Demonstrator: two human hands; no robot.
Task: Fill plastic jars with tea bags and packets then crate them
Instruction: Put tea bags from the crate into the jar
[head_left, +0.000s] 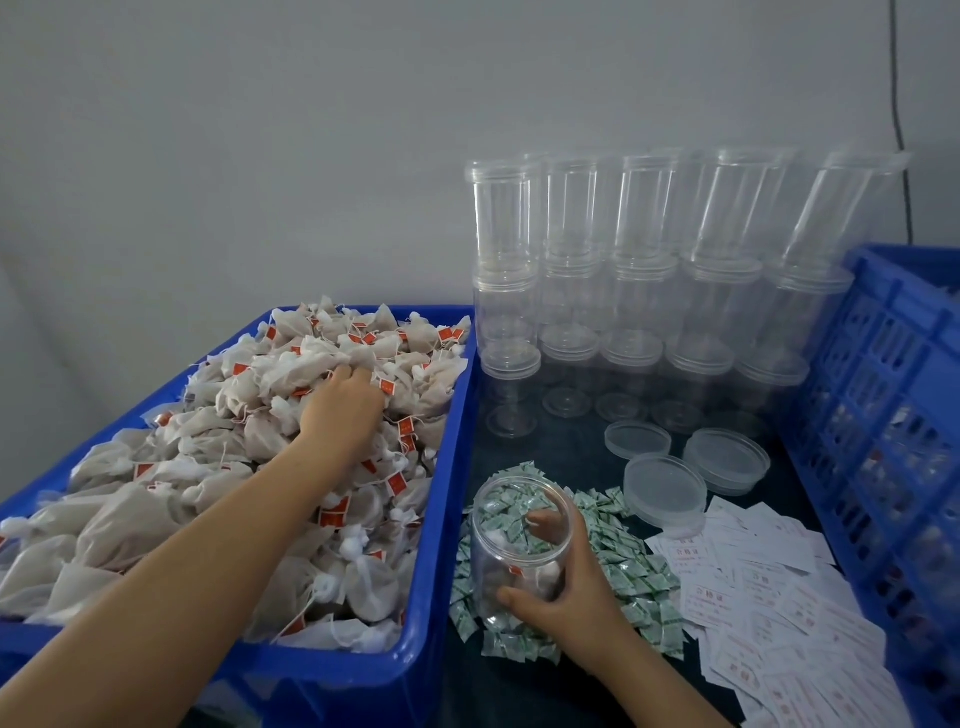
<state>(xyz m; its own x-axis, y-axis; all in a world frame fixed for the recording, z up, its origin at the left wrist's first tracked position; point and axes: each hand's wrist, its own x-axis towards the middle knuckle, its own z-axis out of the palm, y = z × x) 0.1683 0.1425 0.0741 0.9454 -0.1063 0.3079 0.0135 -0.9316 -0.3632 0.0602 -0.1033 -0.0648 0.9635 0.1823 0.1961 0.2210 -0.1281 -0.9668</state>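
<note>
A blue tub (441, 519) on the left is heaped with beige tea bags (218, 467) that carry red tags. My left hand (345, 402) reaches deep into the heap, its fingers curled down among the bags; whether it holds any I cannot tell. To the tub's right my right hand (563, 592) grips an open clear plastic jar (519, 540), tilted toward me, with a few tea bags at its bottom. The jar stands over a pile of small green-and-white packets (628, 561).
Stacked empty clear jars (623, 291) fill the back of the dark table. Three loose lids (665, 488) lie in front of them. White paper slips with red print (769, 623) spread at the right. A blue slatted crate (883, 415) stands along the right edge.
</note>
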